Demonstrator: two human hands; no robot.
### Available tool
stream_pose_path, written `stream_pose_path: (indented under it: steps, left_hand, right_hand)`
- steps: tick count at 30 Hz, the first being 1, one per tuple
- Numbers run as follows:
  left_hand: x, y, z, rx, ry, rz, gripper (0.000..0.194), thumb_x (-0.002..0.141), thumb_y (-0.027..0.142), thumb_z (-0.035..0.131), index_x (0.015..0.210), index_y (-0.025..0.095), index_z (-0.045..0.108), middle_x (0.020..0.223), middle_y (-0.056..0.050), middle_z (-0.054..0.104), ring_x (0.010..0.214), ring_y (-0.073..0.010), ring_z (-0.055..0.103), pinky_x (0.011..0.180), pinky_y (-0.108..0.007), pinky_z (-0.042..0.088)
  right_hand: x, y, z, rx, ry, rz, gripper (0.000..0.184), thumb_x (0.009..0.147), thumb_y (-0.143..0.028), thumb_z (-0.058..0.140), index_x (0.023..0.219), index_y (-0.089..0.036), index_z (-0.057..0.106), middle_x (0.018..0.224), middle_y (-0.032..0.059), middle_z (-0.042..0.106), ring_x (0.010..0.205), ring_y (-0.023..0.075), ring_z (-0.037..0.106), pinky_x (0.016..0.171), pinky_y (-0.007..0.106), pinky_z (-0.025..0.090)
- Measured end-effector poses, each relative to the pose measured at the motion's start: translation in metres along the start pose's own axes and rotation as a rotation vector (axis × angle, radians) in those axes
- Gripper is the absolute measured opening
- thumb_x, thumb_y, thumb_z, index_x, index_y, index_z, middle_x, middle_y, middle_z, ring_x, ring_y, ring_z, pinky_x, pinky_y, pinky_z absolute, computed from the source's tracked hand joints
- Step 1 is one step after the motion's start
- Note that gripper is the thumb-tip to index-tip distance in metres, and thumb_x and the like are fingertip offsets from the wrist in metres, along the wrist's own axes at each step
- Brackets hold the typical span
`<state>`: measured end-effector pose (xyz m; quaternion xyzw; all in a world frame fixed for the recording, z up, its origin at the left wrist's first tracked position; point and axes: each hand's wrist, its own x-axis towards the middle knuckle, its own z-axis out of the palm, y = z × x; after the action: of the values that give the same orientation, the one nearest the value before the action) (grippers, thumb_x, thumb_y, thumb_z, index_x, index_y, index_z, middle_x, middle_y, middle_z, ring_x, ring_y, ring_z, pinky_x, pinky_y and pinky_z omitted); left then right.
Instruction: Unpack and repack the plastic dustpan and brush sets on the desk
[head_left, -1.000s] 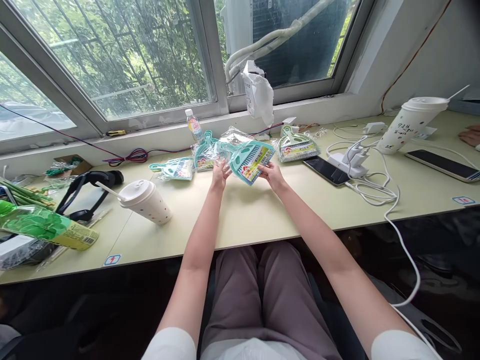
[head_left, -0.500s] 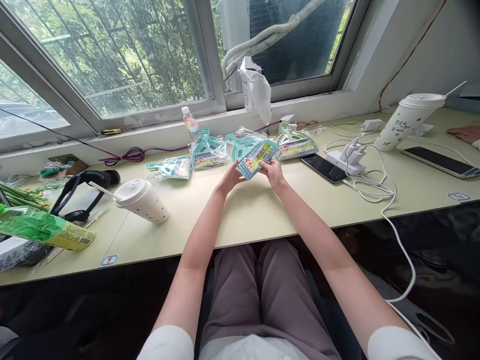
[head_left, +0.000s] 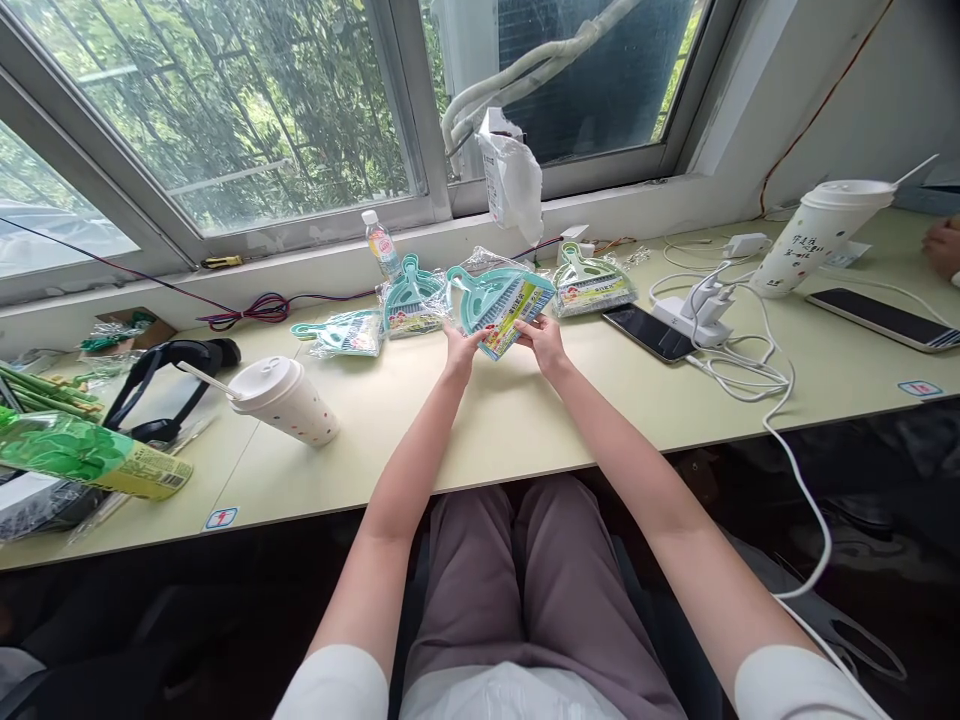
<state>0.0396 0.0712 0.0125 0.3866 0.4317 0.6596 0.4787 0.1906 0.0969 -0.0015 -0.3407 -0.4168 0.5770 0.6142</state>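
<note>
Between my two hands is a teal dustpan and brush set (head_left: pixel 495 298) in clear plastic wrap, tilted, with a yellow printed label across its bristles. My left hand (head_left: pixel 461 348) grips its lower left edge, thumb on the front. On the lower right side, my right hand (head_left: pixel 543 340) pinches it, with the other fingers partly hidden behind. Behind my left hand lies another wrapped teal dustpan set (head_left: pixel 412 296), and a further wrapped set (head_left: pixel 346 333) lies flat to its left. A green wrapped dustpan set (head_left: pixel 592 284) rests to the right of the held one.
A lidded paper cup (head_left: pixel 283 402) with a straw stands tilted at left, near a green-capped bottle (head_left: pixel 90 455) and a black headset (head_left: pixel 169 385). At right are a phone (head_left: pixel 649 332), a power strip (head_left: pixel 691 318) with white cables, a tall cup (head_left: pixel 819 240) and another phone (head_left: pixel 885 318). Another person's hand (head_left: pixel 942 248) shows far right.
My left hand has shifted from the handle end to the lower left edge of the dustpan set. The held set stays in both hands, turned slightly. The other person's hand at far right has moved.
</note>
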Motion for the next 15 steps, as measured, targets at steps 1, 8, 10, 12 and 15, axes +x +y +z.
stream_pose_path:
  steps: [1, 8, 10, 12, 15]
  left_hand:
    - [-0.002, 0.002, 0.0, 0.099, 0.06, 0.05, 0.125, 0.067, 0.015, 0.085, 0.158, 0.031, 0.0, 0.16, -0.015, 0.034, 0.149, -0.0262, 0.034, 0.119, -0.044, 0.034]
    - [-0.015, 0.017, -0.003, 0.707, 0.034, 0.441, 0.071, 0.078, 0.032, 0.077, 0.143, 0.031, 0.047, 0.162, -0.009, 0.031, 0.155, -0.0305, 0.012, 0.123, -0.057, 0.013]
    - [-0.015, 0.013, -0.002, 0.779, -0.068, 0.467, 0.044, 0.086, 0.024, 0.067, 0.129, 0.028, 0.06, 0.148, -0.009, 0.049, 0.148, -0.0297, 0.031, 0.124, -0.055, 0.013]
    - [-0.014, 0.006, 0.0, 0.845, -0.108, 0.464, 0.031, 0.087, 0.016, 0.061, 0.117, 0.024, 0.066, 0.135, -0.011, 0.058, 0.139, -0.0299, 0.042, 0.123, -0.052, 0.021]
    - [-0.014, 0.0, 0.002, 0.906, -0.077, 0.418, 0.024, 0.087, 0.013, 0.06, 0.107, 0.022, 0.068, 0.124, -0.013, 0.059, 0.132, -0.0314, 0.045, 0.114, -0.046, 0.038]
  right_hand:
    - [0.0, 0.0, 0.0, 0.001, 0.003, 0.002, 0.019, 0.075, -0.016, 0.075, 0.09, -0.017, 0.064, 0.088, 0.0032, 0.076, 0.089, 0.0202, 0.074, 0.09, 0.042, 0.063]
    - [-0.002, 0.002, 0.004, -0.071, -0.02, 0.017, 0.023, 0.072, -0.018, 0.079, 0.09, -0.017, 0.065, 0.086, 0.0039, 0.076, 0.088, 0.021, 0.074, 0.089, 0.044, 0.063]
    - [-0.001, 0.004, 0.005, -0.099, -0.027, 0.023, 0.026, 0.07, -0.019, 0.081, 0.09, -0.017, 0.066, 0.085, 0.0036, 0.076, 0.085, 0.0209, 0.074, 0.088, 0.045, 0.063]
    - [0.001, 0.006, 0.005, -0.133, -0.029, 0.04, 0.027, 0.068, -0.019, 0.082, 0.09, -0.017, 0.066, 0.082, 0.0029, 0.076, 0.08, 0.0203, 0.074, 0.085, 0.045, 0.064]
    - [0.002, 0.01, 0.005, -0.173, -0.036, 0.056, 0.025, 0.067, -0.018, 0.083, 0.087, -0.017, 0.066, 0.076, 0.0022, 0.075, 0.073, 0.0194, 0.073, 0.081, 0.046, 0.065]
